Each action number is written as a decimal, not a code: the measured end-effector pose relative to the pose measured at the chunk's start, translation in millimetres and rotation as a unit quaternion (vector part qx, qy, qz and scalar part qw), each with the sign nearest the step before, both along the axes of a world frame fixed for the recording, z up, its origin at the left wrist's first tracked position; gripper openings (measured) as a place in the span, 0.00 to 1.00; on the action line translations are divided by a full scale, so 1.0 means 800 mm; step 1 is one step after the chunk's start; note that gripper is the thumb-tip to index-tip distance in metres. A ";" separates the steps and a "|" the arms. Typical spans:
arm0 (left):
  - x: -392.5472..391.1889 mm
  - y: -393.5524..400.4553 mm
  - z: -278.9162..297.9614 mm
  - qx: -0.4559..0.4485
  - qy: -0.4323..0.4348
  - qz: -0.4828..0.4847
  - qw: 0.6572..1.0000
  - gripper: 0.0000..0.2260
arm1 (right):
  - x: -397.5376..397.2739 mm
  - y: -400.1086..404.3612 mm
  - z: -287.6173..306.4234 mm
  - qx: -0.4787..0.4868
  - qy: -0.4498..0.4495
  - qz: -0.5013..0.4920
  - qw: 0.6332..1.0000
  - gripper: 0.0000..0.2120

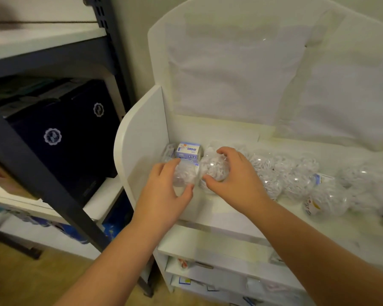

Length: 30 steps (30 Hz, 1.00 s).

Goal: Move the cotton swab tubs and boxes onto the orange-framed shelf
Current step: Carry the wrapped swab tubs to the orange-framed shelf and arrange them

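White display unit (142, 138) against a pale wall, dark metal rack (53, 180) to one side with navy boxes (60, 133); no orange-framed shelf anywhere in view. Looks barely begun, judging by that: a whole row of clear tubs (296, 173) packed with white swabs still lying across the white shelf, plus a small blue-and-white box (188, 150) just beyond the fingertips.

Left hand (164, 193) curled round one clear tub (185, 175), fingers (164, 167) over the top and thumb beneath, closed on it. Right hand (234, 175) cupped over the neighbouring tub (215, 170), fingers (224, 152) arched across its far side, thumb at the near edge; seemingly gripping, though lift cannot be told.

Both held tubs lying on their sides, touching between the two hands. Long axis probably running left to right along the shelf, ends facing each other; hard to confirm through the clear plastic.
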State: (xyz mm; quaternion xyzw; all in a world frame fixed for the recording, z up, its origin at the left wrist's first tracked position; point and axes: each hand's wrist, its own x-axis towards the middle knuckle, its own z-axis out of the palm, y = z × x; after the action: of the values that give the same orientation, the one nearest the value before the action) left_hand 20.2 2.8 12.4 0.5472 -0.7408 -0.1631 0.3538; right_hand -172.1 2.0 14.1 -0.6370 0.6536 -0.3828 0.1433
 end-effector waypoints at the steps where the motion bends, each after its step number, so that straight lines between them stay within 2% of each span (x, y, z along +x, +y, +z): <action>1: 0.002 0.005 0.006 -0.005 0.003 0.002 1.000 0.28 | 0.000 0.006 0.007 -0.012 -0.016 0.003 1.000 0.31; 7: -0.004 0.041 0.035 -0.025 0.020 -0.009 0.999 0.28 | -0.018 0.064 0.049 -0.061 -0.082 -0.002 0.995 0.30; 12: -0.050 0.094 0.053 -0.049 0.024 -0.035 0.998 0.28 | -0.071 0.149 0.069 -0.070 -0.106 -0.028 0.991 0.30; 21: -0.203 0.249 0.073 -0.067 0.011 -0.137 0.988 0.29 | -0.207 0.386 0.077 -0.078 -0.128 -0.124 0.981 0.30; 25: -0.281 0.337 0.076 -0.067 -0.023 -0.193 0.979 0.29 | -0.267 0.503 0.069 -0.076 -0.112 -0.166 0.977 0.29; 30: -0.376 0.430 0.079 -0.078 -0.024 -0.264 0.961 0.27 | -0.344 0.626 0.067 -0.073 -0.087 -0.232 0.966 0.30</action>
State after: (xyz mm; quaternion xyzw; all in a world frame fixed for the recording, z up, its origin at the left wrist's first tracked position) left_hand -280.6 346.8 75.9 0.3072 -0.8773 -0.1795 0.3220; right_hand -447.0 502.7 67.5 -0.4412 0.7390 -0.5056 0.0601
